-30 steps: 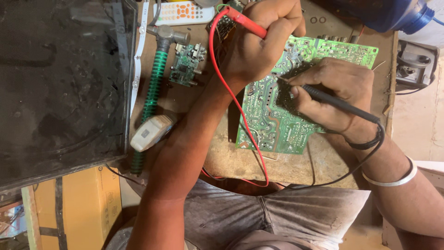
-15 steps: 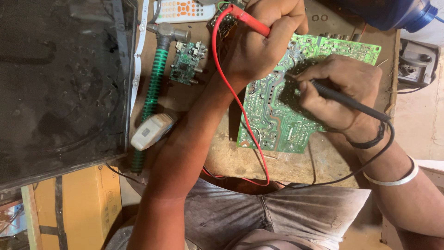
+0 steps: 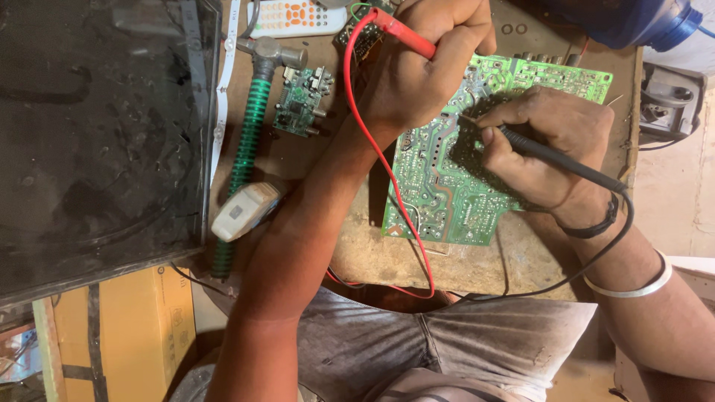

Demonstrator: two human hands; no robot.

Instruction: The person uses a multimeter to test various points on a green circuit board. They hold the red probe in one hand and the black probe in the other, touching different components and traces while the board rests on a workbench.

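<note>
To my left lie a dark flat screen panel (image 3: 97, 134), a green-handled hammer (image 3: 249, 126), a small green module board (image 3: 300, 100), a white remote (image 3: 290, 16) and a white plastic adapter (image 3: 244, 211).

We see the large circuit board (image 3: 447, 193) lying flat on the worktop (image 3: 417, 260), near its front edge and toward its right side. On the board rest both hands — the left hand (image 3: 424, 67) at its far left corner with one probe (image 3: 402, 31), the right hand (image 3: 544, 145) over its middle with the other probe (image 3: 558, 156). Left of the board sit a small circuit board (image 3: 299, 100) and, further left, a hammer (image 3: 253, 126) running front to back. A remote control (image 3: 287, 16) lies at the far edge; a flat screen panel (image 3: 97, 134) lies along the worktop's left edge.
</note>
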